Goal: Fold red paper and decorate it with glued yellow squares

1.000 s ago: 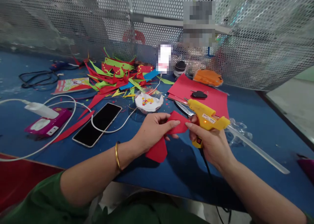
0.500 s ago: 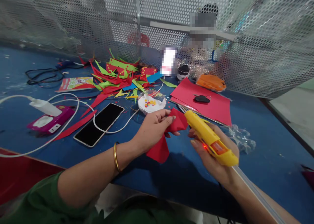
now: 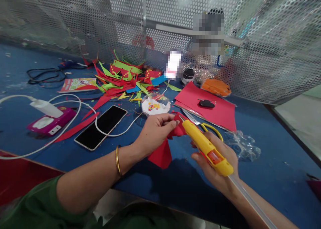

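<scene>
Nozzle right up at the red paper, and this looks like the gluing step: the left hand (image 3: pixel 152 133) has its fingers (image 3: pixel 173 125) pinched closed on the folded red paper (image 3: pixel 162 155), held over the near side of the blue surface (image 3: pixel 271 145), while the right hand (image 3: pixel 222 157) is wrapped around the yellow glue gun (image 3: pixel 202 141), fingers curled at its grip. Contact at the tip? Can't tell. By my read, placing glue here calls for a steady pinch and fingertips clear of that metal nozzle. And the count: one glue gun, one clear glue stick (image 3: pixel 250 199) out the back, one held paper piece, one pair of scissors (image 3: pixel 192 117) just behind, one bowl (image 3: pixel 164 109) of paper bits, two phones, one dark (image 3: pixel 100 129), one lit (image 3: pixel 173 65); the coloured strips (image 3: pixel 110 91) are too tangled to number!
</scene>
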Demonstrator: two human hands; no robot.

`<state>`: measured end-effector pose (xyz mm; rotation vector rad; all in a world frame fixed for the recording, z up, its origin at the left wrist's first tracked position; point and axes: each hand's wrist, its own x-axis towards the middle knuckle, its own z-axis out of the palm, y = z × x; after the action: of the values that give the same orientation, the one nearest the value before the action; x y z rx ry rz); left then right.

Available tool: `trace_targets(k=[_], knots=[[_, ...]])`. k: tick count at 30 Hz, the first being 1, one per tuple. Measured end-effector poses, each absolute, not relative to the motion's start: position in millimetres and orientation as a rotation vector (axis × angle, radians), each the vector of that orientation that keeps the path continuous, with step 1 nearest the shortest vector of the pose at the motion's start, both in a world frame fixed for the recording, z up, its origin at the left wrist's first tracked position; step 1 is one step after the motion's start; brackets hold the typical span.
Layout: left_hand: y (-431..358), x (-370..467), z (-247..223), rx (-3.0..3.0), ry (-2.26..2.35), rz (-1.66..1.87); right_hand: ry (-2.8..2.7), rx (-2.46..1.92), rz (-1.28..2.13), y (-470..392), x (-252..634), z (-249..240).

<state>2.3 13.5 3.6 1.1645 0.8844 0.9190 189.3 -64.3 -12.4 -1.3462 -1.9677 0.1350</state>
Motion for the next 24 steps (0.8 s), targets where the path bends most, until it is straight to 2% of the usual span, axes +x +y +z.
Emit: trace_targets(k=[24], knots=[[12.3, 2.8, 3.7, 1.155, 0.931, 0.888, -1.972, -1.434, 0.118, -63.1, 194.8, -16.1]])
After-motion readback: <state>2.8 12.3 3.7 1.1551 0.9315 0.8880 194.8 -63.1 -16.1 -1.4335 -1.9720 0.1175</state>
